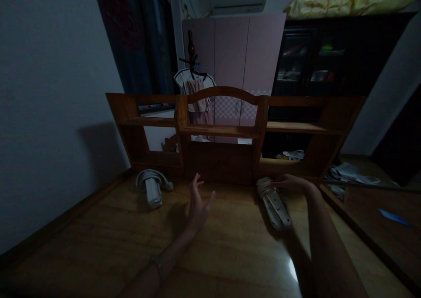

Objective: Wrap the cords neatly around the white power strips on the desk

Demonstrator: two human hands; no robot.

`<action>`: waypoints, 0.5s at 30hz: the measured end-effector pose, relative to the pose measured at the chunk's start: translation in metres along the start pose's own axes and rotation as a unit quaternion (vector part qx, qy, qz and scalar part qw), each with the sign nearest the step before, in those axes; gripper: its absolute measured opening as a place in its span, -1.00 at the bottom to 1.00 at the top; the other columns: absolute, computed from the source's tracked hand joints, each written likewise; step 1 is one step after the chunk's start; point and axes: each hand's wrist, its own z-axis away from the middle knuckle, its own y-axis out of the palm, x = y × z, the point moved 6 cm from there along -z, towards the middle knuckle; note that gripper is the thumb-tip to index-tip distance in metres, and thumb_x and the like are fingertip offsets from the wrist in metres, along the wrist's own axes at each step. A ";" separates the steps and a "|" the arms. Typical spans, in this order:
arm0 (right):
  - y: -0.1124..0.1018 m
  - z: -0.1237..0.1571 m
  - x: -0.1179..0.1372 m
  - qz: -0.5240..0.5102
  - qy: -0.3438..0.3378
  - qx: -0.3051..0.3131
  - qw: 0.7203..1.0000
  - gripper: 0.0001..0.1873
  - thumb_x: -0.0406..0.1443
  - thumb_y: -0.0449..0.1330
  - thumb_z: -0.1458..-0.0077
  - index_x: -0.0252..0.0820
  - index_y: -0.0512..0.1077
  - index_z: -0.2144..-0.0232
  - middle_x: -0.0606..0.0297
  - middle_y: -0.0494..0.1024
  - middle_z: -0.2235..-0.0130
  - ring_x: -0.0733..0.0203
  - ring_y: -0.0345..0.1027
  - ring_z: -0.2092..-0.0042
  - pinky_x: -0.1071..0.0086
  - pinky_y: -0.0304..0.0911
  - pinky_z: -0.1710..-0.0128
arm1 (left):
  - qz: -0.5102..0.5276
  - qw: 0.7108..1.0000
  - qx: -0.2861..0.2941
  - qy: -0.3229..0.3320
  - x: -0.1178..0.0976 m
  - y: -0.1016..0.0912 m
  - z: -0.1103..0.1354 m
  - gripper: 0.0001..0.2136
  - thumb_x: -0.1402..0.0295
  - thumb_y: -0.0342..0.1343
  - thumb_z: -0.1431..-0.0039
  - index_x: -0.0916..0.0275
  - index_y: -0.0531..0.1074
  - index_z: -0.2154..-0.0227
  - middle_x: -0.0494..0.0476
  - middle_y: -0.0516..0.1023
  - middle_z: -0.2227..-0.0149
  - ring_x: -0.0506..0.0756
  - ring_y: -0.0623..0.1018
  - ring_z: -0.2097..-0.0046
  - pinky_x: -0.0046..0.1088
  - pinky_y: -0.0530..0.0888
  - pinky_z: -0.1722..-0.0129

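so the thing by the right hand [291, 182] is a power strip [275, 211], lying on the right side of the wooden tabletop [223, 254], running from just in front of the shelf hutch [220, 132] toward the near side. its cord [263, 186] is wound around the far end, and the right fingers reach over right there. can't tell if they're actually pinching the cord or just resting on it, the fingertips are too dim. left hand [199, 206] is over the middle of the top with fingers spread, holding nothing.

handling-wise i'd guess it's pretty light, stiff hard plastic, a bit slick on the smooth casing, not very fragile. the wound cord is the bendy bit and could slip loose if you lift by that alone, so imo grab across the body, thumb on one long edge and fingers on the other.

there's also a white extension block [153, 192] on the left, cable looped at its far end, plug [169, 186] beside it.
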 end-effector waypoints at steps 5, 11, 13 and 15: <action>0.002 -0.008 -0.009 0.016 0.049 0.074 0.996 -0.44 0.11 0.07 0.01 -0.25 0.40 0.66 0.37 0.29 0.65 0.33 0.11 0.59 0.44 0.00 0.59 | -0.002 1.000 0.001 -0.003 0.002 0.000 0.000 -0.37 0.28 0.12 -0.14 0.07 -0.03 -0.23 0.24 0.13 -0.21 0.15 0.33 -0.10 -0.11 0.23 -0.14; -0.061 -0.001 0.045 0.088 0.002 -0.166 0.982 -0.60 -0.11 -0.02 -0.14 -0.27 0.49 0.42 0.21 0.48 0.48 0.21 0.32 0.43 0.42 0.05 0.46 | -0.073 0.991 0.082 -0.075 0.018 0.005 -0.002 -0.71 0.11 -0.07 -0.23 0.18 0.44 0.32 0.11 0.46 0.21 0.13 0.44 0.07 -0.28 0.29 -0.01; -0.087 0.018 0.083 0.097 -0.001 -0.286 0.953 -0.54 -0.09 -0.06 -0.19 -0.25 0.50 0.43 0.21 0.46 0.55 0.21 0.31 0.49 0.41 0.02 0.47 | -0.092 0.982 0.123 -0.113 0.025 0.009 -0.001 -0.52 0.03 -0.15 -0.23 0.19 0.29 0.69 0.04 0.37 0.54 0.09 0.46 0.35 -0.35 0.36 0.20; -0.103 0.041 0.132 0.080 -0.041 -0.379 0.921 -0.52 -0.04 -0.04 -0.20 -0.23 0.49 0.47 0.23 0.46 0.56 0.24 0.31 0.51 0.42 0.01 0.47 | -0.103 0.973 0.141 -0.149 0.031 0.010 0.001 -0.45 -0.04 -0.19 -0.21 0.17 0.13 0.80 -0.02 0.19 0.69 0.05 0.35 0.55 -0.39 0.30 0.41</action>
